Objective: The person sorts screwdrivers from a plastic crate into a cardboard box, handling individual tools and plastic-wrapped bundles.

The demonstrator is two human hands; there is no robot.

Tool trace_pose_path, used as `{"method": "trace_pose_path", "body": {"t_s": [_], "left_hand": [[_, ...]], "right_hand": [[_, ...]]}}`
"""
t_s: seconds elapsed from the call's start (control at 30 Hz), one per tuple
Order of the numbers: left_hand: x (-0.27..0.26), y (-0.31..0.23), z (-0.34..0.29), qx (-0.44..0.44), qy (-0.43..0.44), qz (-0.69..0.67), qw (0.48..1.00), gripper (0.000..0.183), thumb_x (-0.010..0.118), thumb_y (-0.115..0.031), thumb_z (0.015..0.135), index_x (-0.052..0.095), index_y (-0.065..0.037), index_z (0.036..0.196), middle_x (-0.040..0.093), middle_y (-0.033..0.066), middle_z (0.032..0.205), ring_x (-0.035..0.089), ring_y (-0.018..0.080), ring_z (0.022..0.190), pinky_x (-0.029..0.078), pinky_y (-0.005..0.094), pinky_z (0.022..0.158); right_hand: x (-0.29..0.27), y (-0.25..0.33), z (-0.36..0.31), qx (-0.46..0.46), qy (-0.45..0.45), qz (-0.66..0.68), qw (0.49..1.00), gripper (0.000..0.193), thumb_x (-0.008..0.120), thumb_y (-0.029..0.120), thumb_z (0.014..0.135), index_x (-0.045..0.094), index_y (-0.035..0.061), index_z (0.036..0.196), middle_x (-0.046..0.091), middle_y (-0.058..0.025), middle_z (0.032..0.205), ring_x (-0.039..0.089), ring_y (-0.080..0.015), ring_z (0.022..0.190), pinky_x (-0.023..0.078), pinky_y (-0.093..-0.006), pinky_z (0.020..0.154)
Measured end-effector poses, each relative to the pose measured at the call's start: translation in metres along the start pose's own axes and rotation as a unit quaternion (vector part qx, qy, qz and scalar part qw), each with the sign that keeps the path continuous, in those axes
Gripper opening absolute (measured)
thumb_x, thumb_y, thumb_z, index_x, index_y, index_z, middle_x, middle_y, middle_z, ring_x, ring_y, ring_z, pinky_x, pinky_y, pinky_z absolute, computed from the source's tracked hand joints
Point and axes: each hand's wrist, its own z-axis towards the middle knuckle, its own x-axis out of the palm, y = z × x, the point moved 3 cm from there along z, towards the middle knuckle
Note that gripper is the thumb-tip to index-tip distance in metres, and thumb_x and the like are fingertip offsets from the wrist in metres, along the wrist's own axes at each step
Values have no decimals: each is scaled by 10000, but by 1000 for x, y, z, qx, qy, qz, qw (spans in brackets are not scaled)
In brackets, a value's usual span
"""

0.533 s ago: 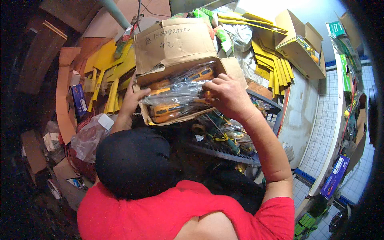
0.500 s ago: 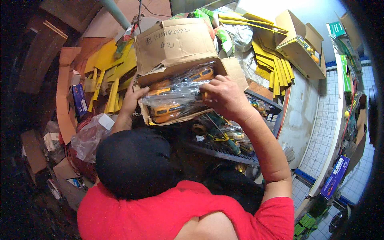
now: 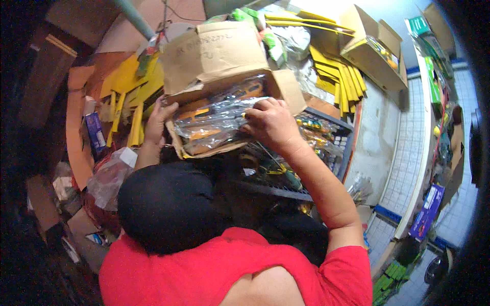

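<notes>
Orange-brown cardboard (image 3: 80, 122) stands along the left of the frame as I watch through my feed, with a small blue-purple carton (image 3: 95, 128) just beside it and a crumpled clear plastic bag (image 3: 108, 181) below. Next come yellow strips (image 3: 137, 125), lying behind the left hand (image 3: 159, 122), which I see clasping the left wall of an open cardboard box (image 3: 229, 53), thumb over the rim. Below that hand, a black cap (image 3: 168, 209) and a red shirt (image 3: 214, 275) take up the lower middle of my view. The box sits in the upper centre, its large flap raised; inside it lie orange tools (image 3: 201, 111) under glossy clear plastic wrapping (image 3: 219, 109). At the box's right end the right hand (image 3: 268, 120) has its fingers bunched, pinching the wrapping; I cannot tell whether a tool is gripped along with it. Right of centre, a black crate (image 3: 275, 190) holds a green-handled tool (image 3: 293, 179) among other pieces. More yellow strips (image 3: 352, 84) fan out at upper right, near a tall open carton (image 3: 372, 64), and a long purple box (image 3: 426, 211) leans at the far right.
</notes>
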Motion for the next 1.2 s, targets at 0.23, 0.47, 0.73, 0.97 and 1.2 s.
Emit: {"method": "trace_pose_path", "body": {"t_s": [0.23, 0.47, 0.73, 0.97, 1.2], "left_hand": [[-10, 1, -4, -71, 11, -11, 997, 412, 661, -151, 782, 494, -18, 1134, 571, 61, 1074, 536, 176, 998, 415, 311, 883], [-27, 23, 14, -97, 25, -111, 989, 355, 580, -155, 856, 481, -47, 1179, 565, 71, 1115, 539, 189, 1032, 431, 325, 898], [-46, 30, 19, -114, 44, -119, 985, 403, 569, -148, 862, 439, -53, 1231, 537, 80, 1162, 515, 205, 1073, 420, 332, 916], [-46, 34, 20, -110, 13, -92, 990, 407, 550, -133, 859, 435, -47, 1239, 533, 82, 1170, 513, 211, 1073, 414, 338, 919], [-54, 35, 25, -122, 19, -105, 987, 342, 522, -135, 876, 472, -43, 1202, 566, 87, 1123, 550, 208, 1011, 442, 338, 887]], "right_hand": [[-63, -78, -80, 236, -287, 152, 916, 135, 588, 84, 815, 634, 16, 921, 645, -93, 853, 594, -185, 762, 461, -290, 714], [30, -179, -177, 337, 55, -39, 939, 240, 560, 90, 762, 624, 50, 990, 623, -115, 993, 568, -286, 960, 446, -371, 846], [69, -165, -140, 270, 219, -255, 902, 201, 501, 148, 783, 613, 73, 932, 603, -89, 936, 544, -257, 939, 407, -425, 789], [73, -176, -147, 242, 189, -242, 920, 259, 632, 237, 718, 596, 85, 923, 604, -119, 929, 580, -281, 884, 429, -433, 775], [15, -219, -197, 403, -134, 153, 892, 209, 548, 119, 769, 615, 27, 945, 634, -167, 922, 618, -309, 847, 480, -357, 767]]}}
